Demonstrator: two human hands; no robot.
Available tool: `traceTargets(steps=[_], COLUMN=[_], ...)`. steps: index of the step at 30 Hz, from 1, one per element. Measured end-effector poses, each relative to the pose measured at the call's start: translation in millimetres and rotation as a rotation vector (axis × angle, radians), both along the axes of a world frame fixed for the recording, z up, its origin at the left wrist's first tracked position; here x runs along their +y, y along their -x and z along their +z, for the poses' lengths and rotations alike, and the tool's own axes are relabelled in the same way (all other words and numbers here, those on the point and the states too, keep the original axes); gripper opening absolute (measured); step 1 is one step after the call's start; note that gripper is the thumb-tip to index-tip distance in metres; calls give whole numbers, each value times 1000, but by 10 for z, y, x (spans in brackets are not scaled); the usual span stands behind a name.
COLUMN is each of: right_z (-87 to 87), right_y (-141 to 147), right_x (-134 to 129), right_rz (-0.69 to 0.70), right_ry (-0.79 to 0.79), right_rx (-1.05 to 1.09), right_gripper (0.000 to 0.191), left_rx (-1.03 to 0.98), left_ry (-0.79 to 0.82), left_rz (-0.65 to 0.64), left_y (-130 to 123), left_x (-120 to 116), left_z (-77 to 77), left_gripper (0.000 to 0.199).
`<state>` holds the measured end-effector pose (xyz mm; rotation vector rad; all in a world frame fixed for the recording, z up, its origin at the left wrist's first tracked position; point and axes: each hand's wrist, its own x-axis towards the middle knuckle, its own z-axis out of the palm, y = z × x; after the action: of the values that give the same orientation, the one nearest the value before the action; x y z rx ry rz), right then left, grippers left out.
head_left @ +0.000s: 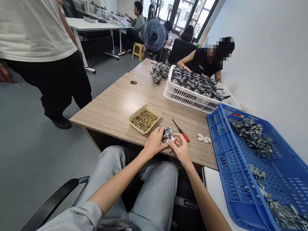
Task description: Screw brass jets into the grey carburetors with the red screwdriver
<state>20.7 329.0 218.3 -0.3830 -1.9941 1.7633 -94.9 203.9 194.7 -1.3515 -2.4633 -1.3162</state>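
At the table's near edge, my left hand [154, 142] is closed around a small grey metal carburetor [168, 132]. My right hand [181, 150] pinches a small white plastic float [171, 139] against the side of the carburetor. Fingers cover much of both parts, so I cannot tell how the float sits. A screwdriver [185, 137] with a red handle lies just beyond my right hand. Two more white C-shaped floats [203, 138] rest on the table to the right. Beyond my left hand stands a cream tray [135, 125] full of small brass pieces.
A blue crate [225, 178] with metal parts stands close on the right. Farther back is a white crate [189, 101] packed with carburetors, beside a loose heap [158, 72] of them. A co-worker [203, 60] sits behind it; another person [36, 20] stands at left.
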Motion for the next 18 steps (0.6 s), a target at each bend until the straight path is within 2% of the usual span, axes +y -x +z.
traceTargets(steps=[11,18], right_z=[-7,-51], right_y=[6,-52], right_x=[15,-36], right_rz=[-75,-117], right_ry=[-82,-243], right_rx=[1,-20], right_gripper=[49,41], left_rx=[-12,-17], left_ry=[-19,-4], left_rz=[6,15], left_y=[-13,-10], left_x=[3,3], left_z=[23,22], left_gripper=[60,61])
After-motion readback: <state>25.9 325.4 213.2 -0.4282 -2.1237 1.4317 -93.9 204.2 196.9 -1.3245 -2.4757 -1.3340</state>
